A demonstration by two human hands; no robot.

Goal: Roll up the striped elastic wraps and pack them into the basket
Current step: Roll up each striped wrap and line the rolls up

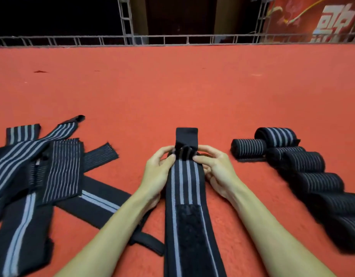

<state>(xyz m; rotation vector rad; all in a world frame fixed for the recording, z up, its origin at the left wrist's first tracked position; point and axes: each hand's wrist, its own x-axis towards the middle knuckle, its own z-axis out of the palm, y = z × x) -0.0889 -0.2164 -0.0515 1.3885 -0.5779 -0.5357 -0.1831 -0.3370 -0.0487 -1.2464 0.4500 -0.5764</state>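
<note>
A black elastic wrap with grey stripes (185,182) lies lengthwise on the red carpet in front of me, a black fastening patch on its near part. Its far end is folded over into a small roll. My left hand (159,169) pinches the roll's left side and my right hand (214,166) pinches its right side. A plain black tab (187,134) sticks out beyond the roll. On the left lies a loose pile of unrolled striped wraps (42,166). On the right sits a row of several rolled wraps (292,158). No basket is in view.
The red carpet (172,86) stretches far ahead of me. A metal truss rail (172,40) runs along its far edge, with a red banner (322,17) at the back right. A black strap loop (148,241) lies under my left forearm.
</note>
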